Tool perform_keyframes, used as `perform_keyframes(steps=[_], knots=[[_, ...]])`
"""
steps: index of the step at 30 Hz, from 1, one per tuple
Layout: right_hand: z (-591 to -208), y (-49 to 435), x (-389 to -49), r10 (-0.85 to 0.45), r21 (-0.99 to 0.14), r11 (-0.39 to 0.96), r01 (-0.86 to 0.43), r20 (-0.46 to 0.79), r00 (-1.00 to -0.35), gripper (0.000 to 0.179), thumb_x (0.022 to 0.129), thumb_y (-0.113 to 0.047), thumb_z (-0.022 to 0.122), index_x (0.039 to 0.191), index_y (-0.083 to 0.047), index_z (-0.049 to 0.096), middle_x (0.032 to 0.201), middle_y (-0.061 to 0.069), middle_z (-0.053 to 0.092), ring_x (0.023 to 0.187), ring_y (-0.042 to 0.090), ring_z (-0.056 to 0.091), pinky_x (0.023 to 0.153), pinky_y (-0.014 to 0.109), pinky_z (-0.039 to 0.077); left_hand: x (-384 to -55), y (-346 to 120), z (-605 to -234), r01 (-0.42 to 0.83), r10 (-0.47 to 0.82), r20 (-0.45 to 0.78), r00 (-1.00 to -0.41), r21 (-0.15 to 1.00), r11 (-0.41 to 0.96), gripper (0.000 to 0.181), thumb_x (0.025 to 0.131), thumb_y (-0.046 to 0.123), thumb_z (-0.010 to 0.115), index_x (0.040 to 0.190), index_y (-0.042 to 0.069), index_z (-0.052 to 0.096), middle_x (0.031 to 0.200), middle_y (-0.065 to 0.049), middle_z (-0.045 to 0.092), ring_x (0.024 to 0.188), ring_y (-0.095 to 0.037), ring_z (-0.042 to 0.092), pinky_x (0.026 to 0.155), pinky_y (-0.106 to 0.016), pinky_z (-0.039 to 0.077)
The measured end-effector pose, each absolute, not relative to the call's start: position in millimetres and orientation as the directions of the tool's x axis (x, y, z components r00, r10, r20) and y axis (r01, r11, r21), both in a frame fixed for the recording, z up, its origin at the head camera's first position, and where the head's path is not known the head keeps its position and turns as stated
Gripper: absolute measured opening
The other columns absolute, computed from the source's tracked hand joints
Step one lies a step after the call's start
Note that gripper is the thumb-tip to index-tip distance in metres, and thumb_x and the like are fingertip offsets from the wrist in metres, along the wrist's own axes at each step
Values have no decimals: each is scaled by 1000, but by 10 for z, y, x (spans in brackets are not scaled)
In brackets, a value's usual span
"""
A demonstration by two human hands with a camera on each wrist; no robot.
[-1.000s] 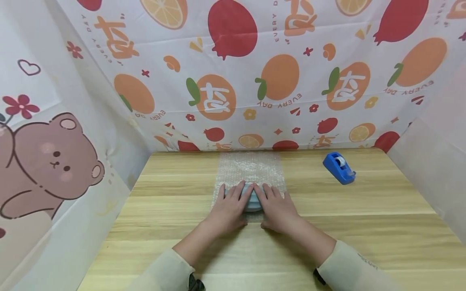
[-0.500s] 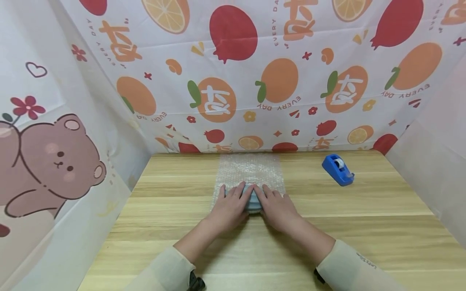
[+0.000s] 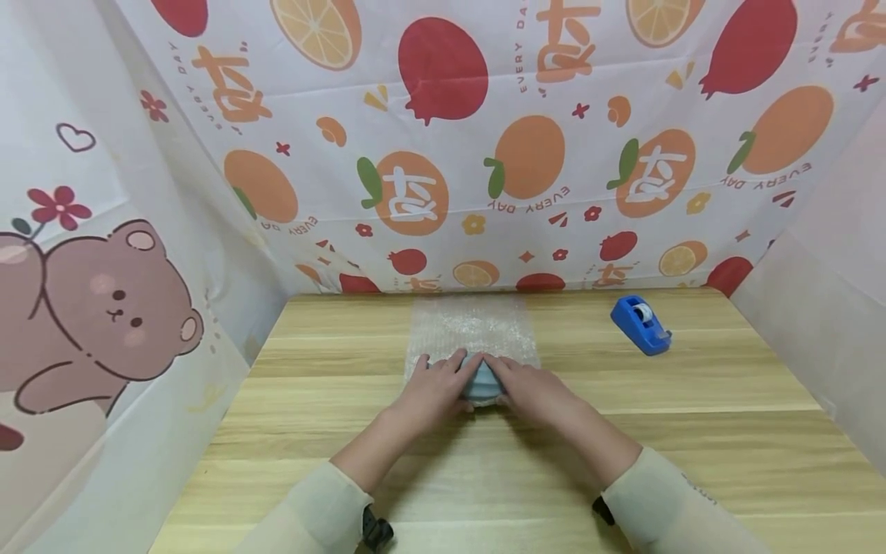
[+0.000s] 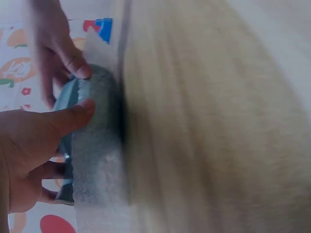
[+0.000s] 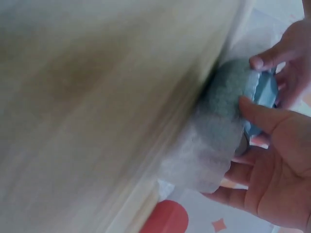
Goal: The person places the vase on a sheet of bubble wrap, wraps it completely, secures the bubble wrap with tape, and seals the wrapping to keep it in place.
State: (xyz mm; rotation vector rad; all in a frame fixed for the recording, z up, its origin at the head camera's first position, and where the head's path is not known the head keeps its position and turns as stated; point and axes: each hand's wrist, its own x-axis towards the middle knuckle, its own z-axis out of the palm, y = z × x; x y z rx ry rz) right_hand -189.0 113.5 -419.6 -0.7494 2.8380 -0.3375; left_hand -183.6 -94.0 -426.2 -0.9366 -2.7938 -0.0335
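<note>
A pale blue, ridged, rounded thing like a dish [image 3: 483, 385] sits on a sheet of bubble wrap [image 3: 471, 323]. My left hand [image 3: 429, 394] spreads its fingers over the far side of it, and its thumb presses the wrap's near edge against the front. On the other side my right hand [image 3: 538, 392] grips the same way, thumb on the wrap. Both wrist views show the raised bubble wrap [image 4: 97, 170] covering the front of the blue dish [image 5: 266, 90]. The fingertips behind it are partly hidden.
A blue tape dispenser [image 3: 640, 325] with a roll in it stands at the back right of the wooden table [image 3: 311, 438]. Fruit-printed cloth [image 3: 457, 169] hangs behind the table, and a bear-printed cloth [image 3: 118, 308] lines the left side.
The near edge of the bubble wrap, flat on the table before, has come up against the front of the dish under both thumbs. The right fingers have bent more.
</note>
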Motion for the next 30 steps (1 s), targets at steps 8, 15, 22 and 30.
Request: perform_keyframes(steps=[8,15,22,30], knots=[[-4067,1250,-2003,-560,-492,781,-383,-283,-778,71,93,-33,68,154,-25,33,142,5,53,118,21,54,98,45,45,-1847,-962,-4049,567,589,-78,-805,192,801,75,87,43,72,150,18,40,141,-8,55,119,-22,59,96,-61,42],[-4059,1300,-2066,-570,-575,750,-325,-315,-759,69,89,-33,72,150,-27,41,142,1,51,118,19,51,98,46,43,-1849,-964,-3929,542,598,-169,-784,284,791,72,90,38,70,151,16,39,144,-6,52,123,-26,56,99,-60,40],[-4071,1295,-2100,-593,-626,716,-308,-314,-741,66,90,-30,72,149,-26,41,142,3,51,123,22,50,103,49,41,-1884,-989,-3909,519,597,-211,-774,330,789,71,91,36,70,152,17,38,146,-4,51,126,-22,53,103,-54,40],[-4062,1299,-2136,-586,-703,673,-230,-318,-745,50,87,-27,75,127,-21,48,137,15,57,127,30,53,103,51,42,-1907,-1038,-3930,484,595,-220,-773,400,778,73,91,41,68,151,15,36,140,-3,55,116,-18,56,98,-42,45]])
